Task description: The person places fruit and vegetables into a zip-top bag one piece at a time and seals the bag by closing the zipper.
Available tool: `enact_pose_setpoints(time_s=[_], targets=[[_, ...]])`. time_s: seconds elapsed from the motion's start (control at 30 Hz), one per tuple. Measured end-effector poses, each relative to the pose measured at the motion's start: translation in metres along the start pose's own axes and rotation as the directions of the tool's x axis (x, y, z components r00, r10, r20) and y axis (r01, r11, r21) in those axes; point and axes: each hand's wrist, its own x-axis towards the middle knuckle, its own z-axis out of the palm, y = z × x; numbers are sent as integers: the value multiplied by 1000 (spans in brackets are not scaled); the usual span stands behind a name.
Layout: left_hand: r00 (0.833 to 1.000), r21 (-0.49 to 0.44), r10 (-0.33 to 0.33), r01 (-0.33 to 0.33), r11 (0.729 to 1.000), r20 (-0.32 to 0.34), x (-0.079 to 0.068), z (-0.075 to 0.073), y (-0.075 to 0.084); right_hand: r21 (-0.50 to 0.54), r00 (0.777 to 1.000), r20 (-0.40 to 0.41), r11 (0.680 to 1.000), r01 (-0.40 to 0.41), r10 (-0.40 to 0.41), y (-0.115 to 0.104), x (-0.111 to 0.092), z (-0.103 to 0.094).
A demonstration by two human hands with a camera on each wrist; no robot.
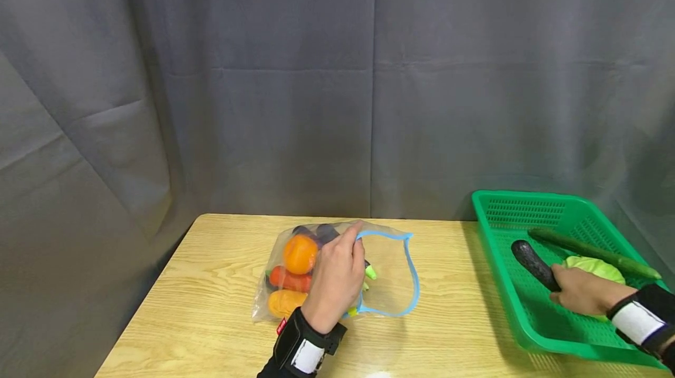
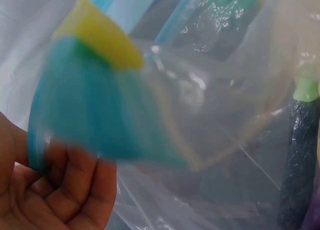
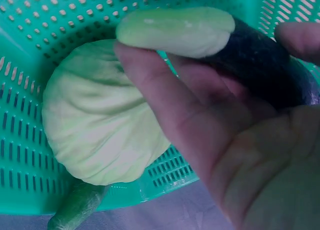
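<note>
A clear plastic zip bag (image 1: pixel 387 275) with a blue-edged mouth lies on the table, its mouth facing right. My left hand (image 1: pixel 337 278) pinches the bag near that mouth; in the left wrist view, fingers (image 2: pixel 80 185) curl at the blue edge. Inside the bag are an orange (image 1: pixel 300 254), a long red vegetable (image 1: pixel 290 279), a yellow-orange oblong one (image 1: pixel 286 303) and dark pieces partly hidden by the hand. Over at the green basket, my right hand (image 1: pixel 585 289) grips a dark eggplant (image 1: pixel 532 264), whose pale green cap shows in the right wrist view.
The green basket (image 1: pixel 519 307) stands at the table's right side. A pale green cabbage (image 3: pixel 100 115) sits in it beside the right hand, and a long cucumber (image 1: pixel 596 252) lies behind the cabbage. Grey curtain (image 1: pixel 295 102) hangs behind the wooden table (image 1: pixel 195 307).
</note>
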Motion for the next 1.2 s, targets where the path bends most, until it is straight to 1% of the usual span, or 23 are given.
enact_pose_setpoints(time_s=[0.1, 0.17, 0.27, 0.33, 0.47, 0.57, 0.63, 0.7, 0.8, 0.9, 0.97, 1.03, 1.13, 1.2], targets=[[1000, 0, 0, 0, 1000, 1, -1, 0, 0, 67, 999, 37, 997, -37, 34, -4, -2, -1], [1000, -1, 0, 0, 1000, -2, -1, 1, 0, 109, 998, 54, 993, -49, 43, -7, -5, -3], [1000, 1, 3, -3, 1000, -3, -1, 0, 0, 171, 998, 49, 984, -45, 37, -14, -10, -6], [1000, 4, 5, -5, 1000, -4, -1, 0, 0, 208, 999, 36, 978, -26, 19, -20, -14, -8], [1000, 9, 13, -13, 1000, -7, 0, 0, 0, 236, 1000, 24, 972, -1, -5, -37, -21, -13], [1000, 8, 17, -17, 1000, -11, 0, 0, 1, 198, 1000, -15, 980, 24, -22, -52, -26, -20], [1000, 9, 17, -17, 1000, -12, 0, 0, 1, 154, 998, -48, 987, 43, -36, -63, -29, -24], [1000, 14, 15, -15, 1000, -15, 1, 0, 1, 104, 994, -87, 992, 73, -64, -73, -30, -26], [1000, 24, 15, -14, 1000, -14, 1, 0, 2, 42, 987, -118, 992, 119, -113, -89, -31, -27], [1000, 20, 12, -12, 1000, -7, 1, -1, 2, -16, 975, -141, 985, 171, -171, -105, -31, -26], [1000, 18, 11, -10, 1000, -5, 0, 0, 3, -36, 970, -135, 979, 201, -204, -116, -31, -26], [1000, 20, 8, -8, 1000, -4, 0, 0, 3, -72, 957, -145, 967, 244, -252, -126, -30, -24], [1000, 26, 8, -7, 1000, -6, 0, 1, 3, -98, 945, -128, 952, 289, -300, -142, -28, -20], [1000, 32, 9, -9, 999, -8, -1, 2, 4, -122, 934, -127, 939, 320, -335, -153, -26, -17]])
